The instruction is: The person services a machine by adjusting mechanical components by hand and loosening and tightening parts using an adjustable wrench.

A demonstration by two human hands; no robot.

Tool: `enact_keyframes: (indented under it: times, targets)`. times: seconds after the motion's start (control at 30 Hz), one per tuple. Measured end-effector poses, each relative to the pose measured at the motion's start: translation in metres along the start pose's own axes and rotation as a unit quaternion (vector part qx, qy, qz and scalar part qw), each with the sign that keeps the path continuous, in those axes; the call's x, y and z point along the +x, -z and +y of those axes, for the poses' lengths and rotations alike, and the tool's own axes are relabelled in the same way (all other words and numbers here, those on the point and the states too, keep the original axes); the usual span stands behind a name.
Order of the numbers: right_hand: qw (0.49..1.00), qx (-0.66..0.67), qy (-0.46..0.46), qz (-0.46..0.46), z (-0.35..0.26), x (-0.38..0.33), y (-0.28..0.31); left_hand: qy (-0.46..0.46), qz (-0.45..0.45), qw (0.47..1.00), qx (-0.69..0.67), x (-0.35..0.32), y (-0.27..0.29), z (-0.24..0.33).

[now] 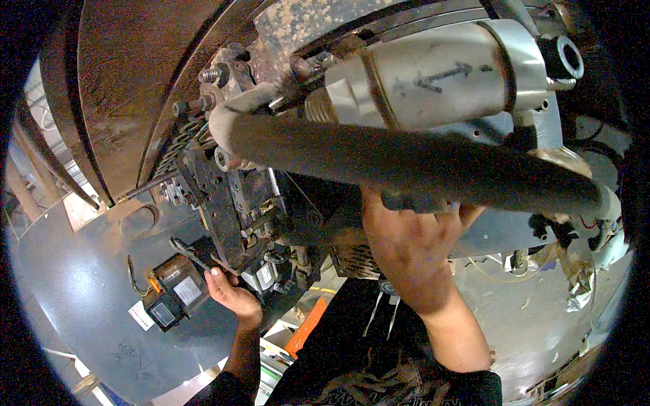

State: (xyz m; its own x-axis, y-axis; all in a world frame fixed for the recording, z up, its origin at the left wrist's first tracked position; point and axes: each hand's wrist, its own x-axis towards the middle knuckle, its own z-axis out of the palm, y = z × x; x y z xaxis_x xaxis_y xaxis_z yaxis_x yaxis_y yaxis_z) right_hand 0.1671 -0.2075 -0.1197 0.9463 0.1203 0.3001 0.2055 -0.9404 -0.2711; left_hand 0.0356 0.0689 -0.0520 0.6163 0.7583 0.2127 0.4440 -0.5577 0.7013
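Note:
My right hand [413, 247] reaches up beneath a thick dark curved tube [406, 159], back of the hand toward me. Its fingers curl against a dark part [409, 201] behind the tube, and their tips are hidden. Lower left, my left hand [231, 296] is at the underside of a dark metal block [220, 213], thumb up and fingers bent. A grey lever-like or cable-like piece [191, 253] ends near that thumb; what the fingers close on is not clear. Above the tube lies a silvery metal cylinder [440, 74] with a hand-drawn double arrow.
A black box-shaped device [179, 291] with a small screen, an orange clip and cables sits on the grey metal table [88, 284]. Bolts and a coil spring [177, 145] stick out beside a large rusty curved panel [128, 88]. An orange strip [308, 328] shows below; wires and foil [581, 281] are at right.

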Motion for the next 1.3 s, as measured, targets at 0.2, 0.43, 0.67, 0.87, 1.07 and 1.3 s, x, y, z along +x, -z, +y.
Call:
enact_keyframes:
  times: [0.2,0.43,0.67,0.87,1.07,1.3]
  targets:
    - [0.999,-0.034,0.019,0.013,0.002,-0.013,-0.006,0.007,-0.027,1.0,-0.009,0.001,0.003,-0.001]
    - [0.99,-0.134,0.041,-0.033,0.003,-0.011,-0.011,-0.055,-0.035,0.998,0.027,0.002,0.015,-0.022]
    - [0.991,-0.092,-0.003,0.099,0.002,0.001,-0.026,0.007,-0.072,0.997,-0.027,0.002,0.009,-0.006]
    - [0.969,-0.104,0.041,0.219,0.007,0.008,-0.04,0.008,-0.028,0.999,0.024,0.004,0.017,-0.018]
    - [0.994,0.064,-0.043,0.08,-0.008,0.017,-0.009,0.015,-0.057,0.998,0.023,0.002,0.003,0.006]
    - [0.991,0.066,-0.094,0.074,-0.016,0.016,-0.009,-0.018,-0.02,0.999,0.031,-0.001,-0.007,0.012]
